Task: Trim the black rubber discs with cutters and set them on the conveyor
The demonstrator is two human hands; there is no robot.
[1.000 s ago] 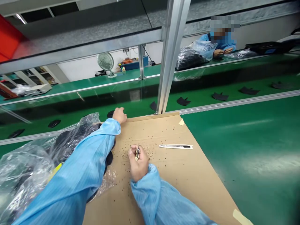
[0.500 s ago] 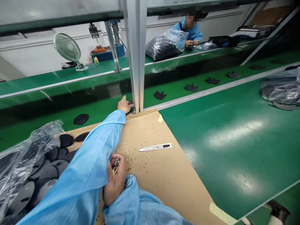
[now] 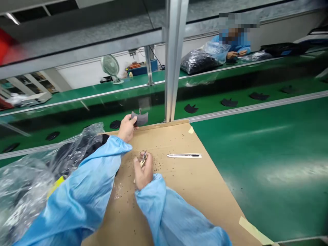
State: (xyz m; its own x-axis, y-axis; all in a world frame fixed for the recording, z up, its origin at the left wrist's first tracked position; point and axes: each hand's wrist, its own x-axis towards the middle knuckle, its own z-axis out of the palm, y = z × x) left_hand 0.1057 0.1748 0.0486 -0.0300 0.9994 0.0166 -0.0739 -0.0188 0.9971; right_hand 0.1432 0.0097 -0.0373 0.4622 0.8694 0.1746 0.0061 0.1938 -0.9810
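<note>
My left hand (image 3: 126,127) is stretched to the far edge of the cardboard sheet (image 3: 179,184) and grips a dark grey curved rubber part (image 3: 139,118), lifted just above the conveyor belt (image 3: 210,99). My right hand (image 3: 143,171) rests on the cardboard, closed round a small metal cutting tool (image 3: 143,159). Tiny dark trimmings (image 3: 159,163) lie scattered around it. Both arms wear light blue sleeves.
A white utility knife (image 3: 183,155) lies on the cardboard right of my hands. A clear plastic bag of black parts (image 3: 38,171) sits at the left. More black parts (image 3: 191,108) ride the belt behind an aluminium post (image 3: 173,61). Across the line a person handles a bag (image 3: 200,59).
My left hand reached to the belt by the post, took a dark rubber part and has lifted it. My right hand stayed on the cardboard with its tool. The camera swung about.
</note>
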